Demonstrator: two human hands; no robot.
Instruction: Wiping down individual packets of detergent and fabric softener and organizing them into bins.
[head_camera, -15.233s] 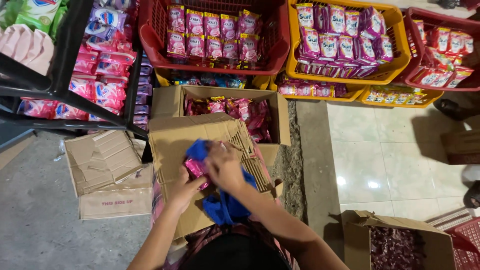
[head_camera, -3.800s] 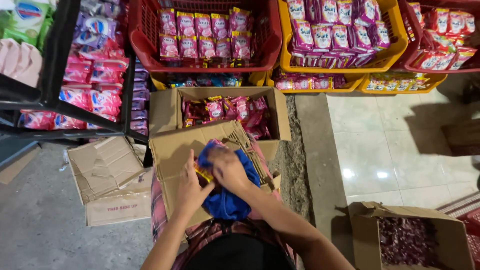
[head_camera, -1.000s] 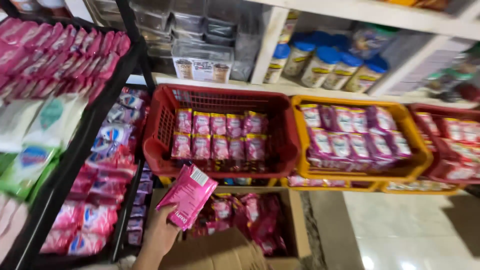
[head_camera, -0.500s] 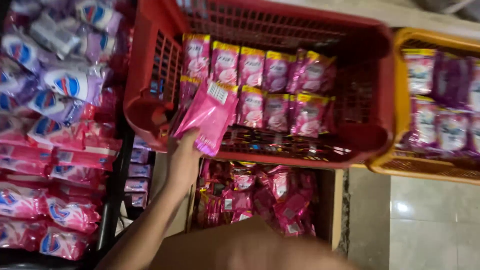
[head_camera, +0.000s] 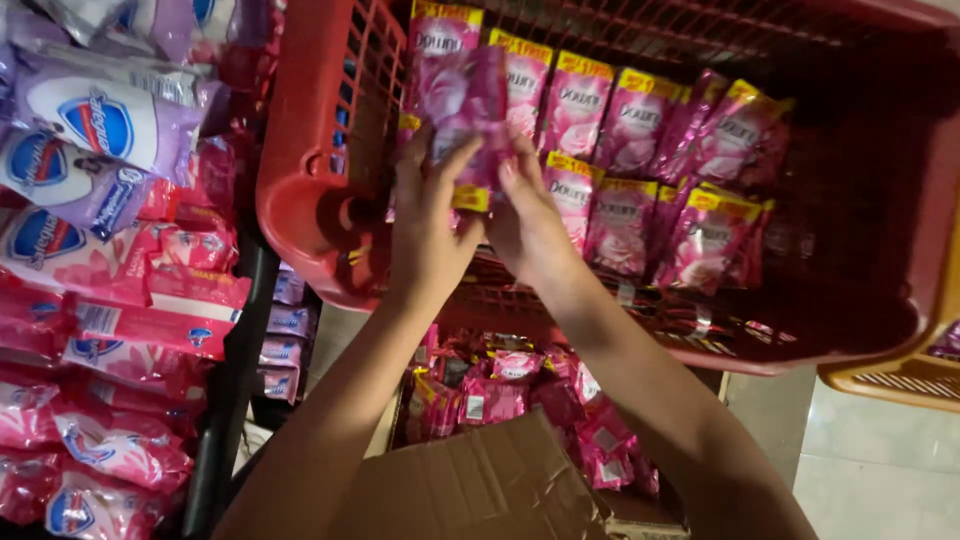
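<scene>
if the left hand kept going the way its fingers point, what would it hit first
The left hand points up into the red basket, already gripping a pink sachet bundle. Beyond it, probably the back row of sachets or the basket's far wall; depth is unclear.

thing: bunch of pink sachets (head_camera: 462, 110) | look: shiny pink packets with yellow tops and a flower picture | state: pressed together in one flat stack | pose: standing up, tipped a little | where: at the left end of the red basket (head_camera: 300, 180), just beside the rows of the same pink packets
</scene>
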